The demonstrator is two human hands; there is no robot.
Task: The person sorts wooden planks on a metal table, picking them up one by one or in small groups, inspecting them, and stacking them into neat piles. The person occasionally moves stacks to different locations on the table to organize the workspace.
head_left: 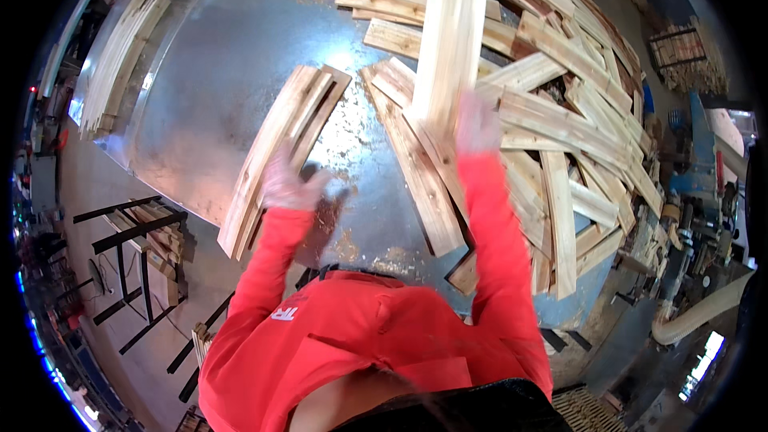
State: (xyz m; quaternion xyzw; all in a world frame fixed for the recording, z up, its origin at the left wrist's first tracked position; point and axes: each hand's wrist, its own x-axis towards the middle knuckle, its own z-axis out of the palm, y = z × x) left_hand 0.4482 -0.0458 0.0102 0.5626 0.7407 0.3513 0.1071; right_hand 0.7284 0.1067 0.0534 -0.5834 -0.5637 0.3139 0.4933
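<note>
My left hand, gloved and with its fingers apart, rests over a small stack of narrow wooden boards on the metal table; no board is gripped in it. My right hand, smeared by motion, closes on the right edge of a long, wide, pale wooden board. This board points away from me and lies across other pieces. Below its near end, several boards lean together at a slant. The fingers under the wide board's edge are hidden.
A loose heap of boards covers the table's right side. Long strips lie at the far left. Black metal racks with wood stand on the floor at left. Machinery and a ribbed hose are at right.
</note>
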